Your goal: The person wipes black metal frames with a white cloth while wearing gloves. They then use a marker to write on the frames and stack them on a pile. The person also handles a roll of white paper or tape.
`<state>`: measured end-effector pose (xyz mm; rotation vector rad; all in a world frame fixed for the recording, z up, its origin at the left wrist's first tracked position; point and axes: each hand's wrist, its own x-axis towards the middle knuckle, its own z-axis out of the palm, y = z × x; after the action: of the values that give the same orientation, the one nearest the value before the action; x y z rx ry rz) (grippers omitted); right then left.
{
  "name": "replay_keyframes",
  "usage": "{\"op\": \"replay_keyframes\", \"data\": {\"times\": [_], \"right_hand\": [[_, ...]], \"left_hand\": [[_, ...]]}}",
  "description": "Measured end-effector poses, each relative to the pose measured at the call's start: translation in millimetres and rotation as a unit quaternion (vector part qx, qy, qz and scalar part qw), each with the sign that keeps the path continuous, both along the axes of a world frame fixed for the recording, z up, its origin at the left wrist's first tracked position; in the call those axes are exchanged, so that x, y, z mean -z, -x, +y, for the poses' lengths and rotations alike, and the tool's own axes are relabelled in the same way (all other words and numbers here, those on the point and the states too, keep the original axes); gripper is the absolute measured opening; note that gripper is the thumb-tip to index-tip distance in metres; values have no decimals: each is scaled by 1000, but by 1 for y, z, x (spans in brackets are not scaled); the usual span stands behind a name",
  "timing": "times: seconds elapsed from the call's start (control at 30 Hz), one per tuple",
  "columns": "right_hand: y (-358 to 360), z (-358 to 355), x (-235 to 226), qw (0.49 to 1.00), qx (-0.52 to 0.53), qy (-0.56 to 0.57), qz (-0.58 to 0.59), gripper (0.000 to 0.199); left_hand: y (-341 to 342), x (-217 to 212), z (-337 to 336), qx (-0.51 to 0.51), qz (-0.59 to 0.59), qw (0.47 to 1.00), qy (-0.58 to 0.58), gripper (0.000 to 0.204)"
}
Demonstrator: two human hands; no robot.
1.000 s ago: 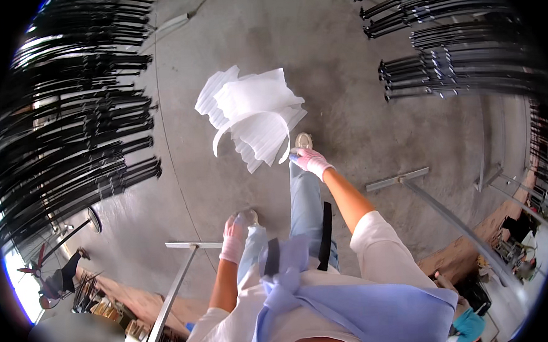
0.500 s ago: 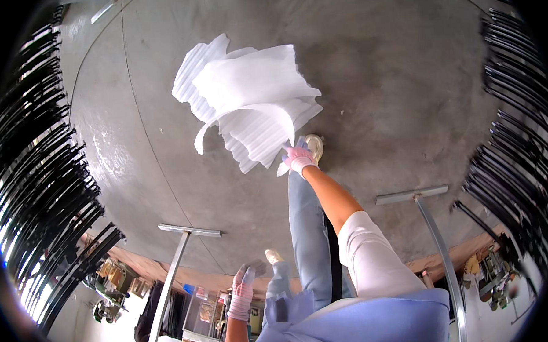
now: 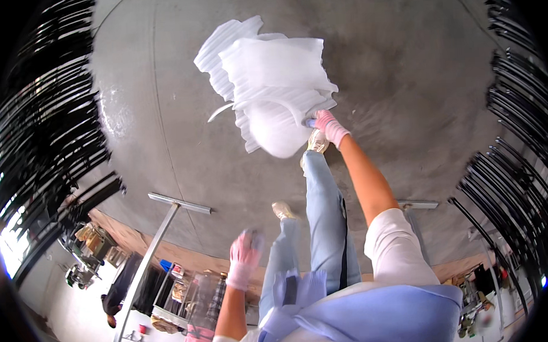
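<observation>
White, thin sheets that look like packing foam (image 3: 275, 64) lie in a loose, overlapping pile on the grey floor ahead of me, with wavy edges. My right hand (image 3: 330, 127), in a pink knit glove with bluish-grey fingertips, is closed at the pile's near right corner. A white foam sheet (image 3: 276, 133) bulges up in a curved flap beside its fingers, and its edge seems to be in the grip. Lower down, my left hand (image 3: 247, 251), gloved in pink too, hangs away from the pile near my left leg. Motion smears its fingers.
Dense rows of black rods or tubes line the left (image 3: 52, 132) and right (image 3: 518, 99) sides. Metal stands with flat crossbars (image 3: 179, 203) rise nearby. My light shoes (image 3: 317, 141) are close to the sheets. A person (image 3: 121, 291) and a cluttered rack appear at the lower left.
My right hand has moved forward and right with the sheet's edge, and the sheet has gone from a thin arc to a broad rounded flap. My left hand has risen slightly; the view has shifted.
</observation>
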<state>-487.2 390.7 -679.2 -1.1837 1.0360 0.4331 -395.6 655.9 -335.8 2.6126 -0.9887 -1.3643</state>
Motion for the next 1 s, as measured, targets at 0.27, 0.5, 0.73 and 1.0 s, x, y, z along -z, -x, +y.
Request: {"op": "replay_keyframes", "data": {"times": [0.27,0.5,0.73,1.0], "right_hand": [[45,-10,-271,916,-40,237,-323,20],[104,98,-395,797,-59,431,-418,39],[106,131,-445,944,7,214,-253,18],[25,67,-630,777,-95,554,-283,38]], "left_hand": [[-68,-58,-81,-333,-5,929,160,48],[-19,-13,-54,-295,450,733,416,48],[-87,-161,-102,-71,344,848,396,24],[-179,-271,-85,292,-10,914,283,27]]}}
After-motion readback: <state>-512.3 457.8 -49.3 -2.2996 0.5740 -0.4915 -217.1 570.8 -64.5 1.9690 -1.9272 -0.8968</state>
